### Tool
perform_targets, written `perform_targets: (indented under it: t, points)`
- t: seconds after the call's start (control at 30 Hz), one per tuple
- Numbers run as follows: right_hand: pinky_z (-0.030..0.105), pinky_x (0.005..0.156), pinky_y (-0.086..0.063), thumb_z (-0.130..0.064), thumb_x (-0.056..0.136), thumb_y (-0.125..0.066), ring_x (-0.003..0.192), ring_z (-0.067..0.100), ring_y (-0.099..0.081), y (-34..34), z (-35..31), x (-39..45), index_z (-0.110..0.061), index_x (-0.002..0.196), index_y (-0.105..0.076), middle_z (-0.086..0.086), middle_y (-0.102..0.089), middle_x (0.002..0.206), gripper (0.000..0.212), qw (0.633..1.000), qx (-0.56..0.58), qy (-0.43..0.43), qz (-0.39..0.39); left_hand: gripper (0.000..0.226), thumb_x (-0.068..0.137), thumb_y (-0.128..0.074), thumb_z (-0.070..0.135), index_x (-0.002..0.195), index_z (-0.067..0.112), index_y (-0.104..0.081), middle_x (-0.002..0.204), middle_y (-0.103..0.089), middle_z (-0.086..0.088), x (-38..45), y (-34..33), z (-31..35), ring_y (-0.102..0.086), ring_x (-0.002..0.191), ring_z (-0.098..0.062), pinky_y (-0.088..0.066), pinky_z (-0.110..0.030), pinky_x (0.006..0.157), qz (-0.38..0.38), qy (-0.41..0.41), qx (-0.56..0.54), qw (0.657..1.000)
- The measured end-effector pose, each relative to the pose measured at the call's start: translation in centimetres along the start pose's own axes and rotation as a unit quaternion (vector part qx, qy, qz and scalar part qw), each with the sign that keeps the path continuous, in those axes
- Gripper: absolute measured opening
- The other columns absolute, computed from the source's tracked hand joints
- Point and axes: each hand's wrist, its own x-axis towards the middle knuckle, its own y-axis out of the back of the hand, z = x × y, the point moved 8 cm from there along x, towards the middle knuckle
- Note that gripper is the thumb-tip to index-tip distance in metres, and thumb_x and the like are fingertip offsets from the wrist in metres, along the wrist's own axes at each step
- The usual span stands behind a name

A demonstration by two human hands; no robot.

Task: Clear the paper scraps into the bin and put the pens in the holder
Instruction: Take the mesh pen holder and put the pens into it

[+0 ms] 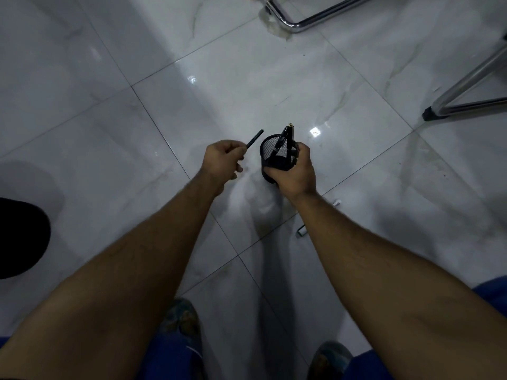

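Observation:
My right hand grips a black mesh pen holder held above the white tiled floor, its mouth tilted toward me. A black pen with a gold tip leans inside it. My left hand is closed on another black pen, whose free end points up and right, just left of the holder's rim. Two small white paper scraps lie on the floor under my right forearm.
Chrome chair legs stand at the top and right. A dark round object, possibly the bin, sits at the left edge. My feet in patterned slippers are at the bottom.

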Motion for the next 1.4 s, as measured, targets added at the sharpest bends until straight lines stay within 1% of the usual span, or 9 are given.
perform_targets:
  t: [0.13, 0.3, 0.53, 0.7, 0.83, 1.03, 1.17, 1.27, 1.4]
  points:
    - [0.036, 0.088, -0.057, -0.031, 0.058, -0.087, 0.107, 0.020, -0.063, 1.6, -0.7, 0.1, -0.024, 0.127, -0.046, 0.000, -0.061, 0.123, 0.081, 1.000, -0.011, 0.005, 0.016, 0.007, 0.080, -0.075, 0.014, 0.085, 0.010, -0.073, 0.066, -0.059, -0.003, -0.5, -0.8, 4.3, -0.047, 0.048, -0.011, -0.038, -0.019, 0.042, -0.049, -0.083, 0.096, 0.991]
    - [0.043, 0.082, -0.060, -0.032, 0.055, -0.084, 0.101, 0.017, -0.065, 1.5, -2.3, 0.0, -0.028, 0.120, -0.047, -0.001, -0.063, 0.118, 0.074, 0.999, 0.026, 0.019, 0.006, 0.013, 0.073, -0.079, 0.021, 0.079, 0.013, -0.069, 0.079, -0.067, -0.002, 0.0, -4.5, 8.8, -0.062, 0.071, -0.015, -0.051, -0.024, 0.058, -0.107, -0.153, 0.376, 0.907]
    - [0.044, 0.086, -0.058, -0.023, 0.060, -0.083, 0.104, 0.020, -0.064, 1.9, -1.9, 0.0, -0.018, 0.129, -0.043, 0.001, -0.060, 0.122, 0.080, 0.997, 0.082, -0.003, 0.010, 0.028, 0.069, -0.076, 0.003, 0.092, 0.008, -0.062, 0.082, -0.064, -0.012, 0.2, -5.5, 7.9, -0.071, 0.066, -0.028, -0.062, -0.043, 0.064, -0.077, -0.057, 0.130, 0.987]
    - [0.018, 0.075, -0.048, -0.020, 0.067, -0.085, 0.099, 0.011, -0.056, 4.0, -1.2, 0.2, -0.018, 0.133, -0.041, -0.008, -0.054, 0.115, 0.080, 0.996, 0.081, -0.023, 0.035, 0.015, 0.085, -0.061, 0.007, 0.100, 0.007, -0.058, 0.074, -0.055, -0.008, -0.5, -4.7, 5.8, -0.055, 0.053, -0.020, -0.053, -0.031, 0.048, 0.012, -0.049, -0.064, 0.997]
    - [0.013, 0.078, -0.044, -0.021, 0.066, -0.085, 0.104, 0.011, -0.056, 7.9, 1.1, -0.5, -0.019, 0.131, -0.043, -0.009, -0.054, 0.117, 0.077, 0.995, 0.041, -0.036, 0.079, 0.018, 0.079, -0.052, 0.022, 0.080, 0.010, -0.064, 0.075, -0.066, -0.012, -1.1, -8.3, 0.8, -0.062, 0.064, -0.029, -0.055, -0.036, 0.057, 0.007, -0.019, 0.075, 0.997]
    - [-0.005, 0.064, -0.035, -0.014, 0.066, -0.085, 0.100, 0.008, -0.052, 13.3, 5.1, -1.8, -0.016, 0.134, -0.043, -0.007, -0.051, 0.118, 0.079, 0.990, 0.007, -0.070, 0.126, 0.036, 0.079, -0.070, 0.039, 0.103, 0.014, -0.062, 0.099, -0.063, -0.008, -6.2, -19.8, -5.5, -0.060, 0.093, -0.025, -0.048, -0.031, 0.076, -0.269, -0.101, 0.438, 0.852]
    - [0.005, 0.069, -0.038, -0.017, 0.066, -0.085, 0.101, 0.010, -0.053, 13.7, 6.3, -2.3, -0.017, 0.135, -0.042, -0.002, -0.054, 0.125, 0.081, 0.987, 0.009, -0.083, 0.137, 0.040, 0.081, -0.067, 0.037, 0.106, 0.007, -0.058, 0.108, -0.060, -0.017, -7.6, -21.8, -7.0, -0.060, 0.097, -0.034, -0.049, -0.037, 0.077, -0.273, -0.191, 0.565, 0.755]
    - [0.006, 0.072, -0.040, -0.017, 0.065, -0.085, 0.100, 0.010, -0.055, 13.4, 6.2, -2.4, -0.016, 0.134, -0.043, -0.005, -0.055, 0.121, 0.080, 0.987, 0.005, -0.078, 0.139, 0.037, 0.083, -0.062, 0.037, 0.107, 0.010, -0.060, 0.113, -0.061, -0.016, -6.7, -20.0, -6.1, -0.060, 0.104, -0.036, -0.051, -0.039, 0.084, -0.231, -0.184, 0.565, 0.771]
    - [0.032, 0.089, -0.055, -0.026, 0.059, -0.084, 0.107, 0.018, -0.062, 12.2, 5.4, -1.9, -0.019, 0.131, -0.045, 0.000, -0.060, 0.122, 0.081, 0.987, -0.012, -0.066, 0.149, 0.029, 0.085, -0.060, 0.041, 0.098, 0.015, -0.059, 0.097, -0.068, -0.011, -3.1, -14.4, -2.8, -0.065, 0.086, -0.033, -0.050, -0.034, 0.069, -0.156, -0.139, 0.508, 0.836]
